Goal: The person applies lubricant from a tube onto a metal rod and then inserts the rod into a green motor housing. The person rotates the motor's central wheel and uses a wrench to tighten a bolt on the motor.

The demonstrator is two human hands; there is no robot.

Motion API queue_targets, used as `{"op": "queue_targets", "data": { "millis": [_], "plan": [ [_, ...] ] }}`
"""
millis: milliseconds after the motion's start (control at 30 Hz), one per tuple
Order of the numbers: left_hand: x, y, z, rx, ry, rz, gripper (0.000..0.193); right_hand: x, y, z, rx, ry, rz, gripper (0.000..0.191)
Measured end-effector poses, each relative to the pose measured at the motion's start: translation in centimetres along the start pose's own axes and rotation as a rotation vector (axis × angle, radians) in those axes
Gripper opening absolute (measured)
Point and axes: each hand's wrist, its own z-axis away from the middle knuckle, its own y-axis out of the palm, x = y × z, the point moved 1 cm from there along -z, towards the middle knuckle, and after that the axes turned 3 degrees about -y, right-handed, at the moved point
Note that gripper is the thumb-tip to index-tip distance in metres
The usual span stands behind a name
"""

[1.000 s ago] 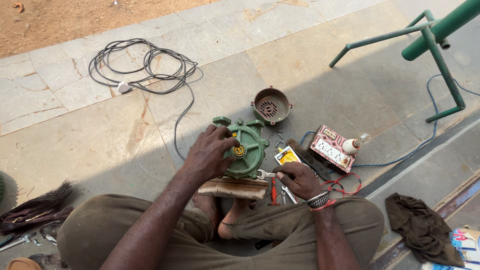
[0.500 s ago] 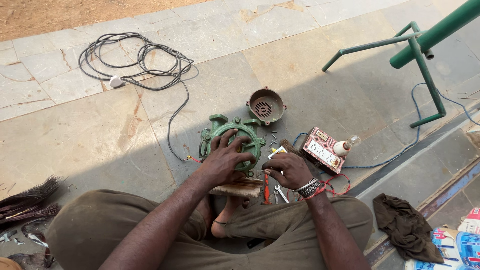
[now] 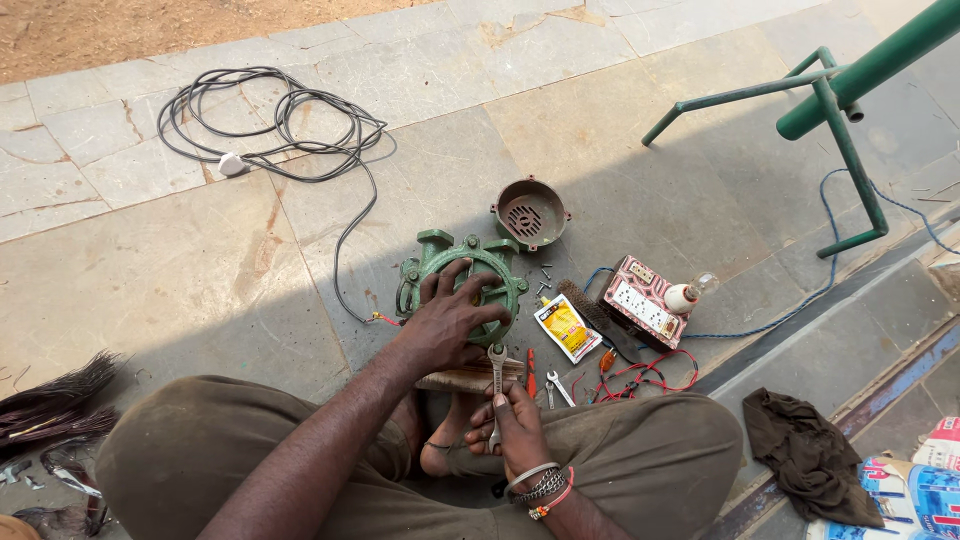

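Observation:
I sit cross-legged on stone paving. My left hand (image 3: 450, 320) lies spread on a green cast-metal pump motor housing (image 3: 440, 262) in front of my knees, fingers gripping its round face. My right hand (image 3: 510, 420) is closed around the shaft of a silver spanner (image 3: 496, 372), whose head points up at the housing's lower rim. The housing rests partly on a small wooden block (image 3: 470, 378).
A brown fan cover (image 3: 529, 212), loose bolts (image 3: 545, 277), a yellow sachet (image 3: 566, 328), a wire brush (image 3: 590, 310), a socket board with a bulb (image 3: 650, 300), red wires (image 3: 650, 375), a small spanner (image 3: 560, 388), a coiled black cable (image 3: 270, 130), a green pipe frame (image 3: 840, 110), a dark rag (image 3: 805, 455).
My right hand has left the tools beside the sachet and drawn back to my lap, now holding the spanner. My left hand stays on the green housing.

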Motion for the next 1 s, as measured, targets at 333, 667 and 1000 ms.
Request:
{"op": "queue_targets", "data": {
  "millis": [333, 667, 1000],
  "plan": [
    [0.7, -0.3, -0.8, -0.067, -0.048, -0.074, 0.091, 10.7, -8.4, -1.9, 0.127, -0.619, 1.152, 0.018],
    [0.0, 0.1, -2.4, -0.004, -0.099, -0.227, 0.095, 26.1, -3.1, -11.9, 0.13, -1.144, 1.899, 0.025],
    [1.0, 1.0, -3.1, -0.037, -0.106, -0.267, 0.093, 27.4, -1.0, -15.3, 0.489, -1.201, 1.954, 0.028]
  ]
}}
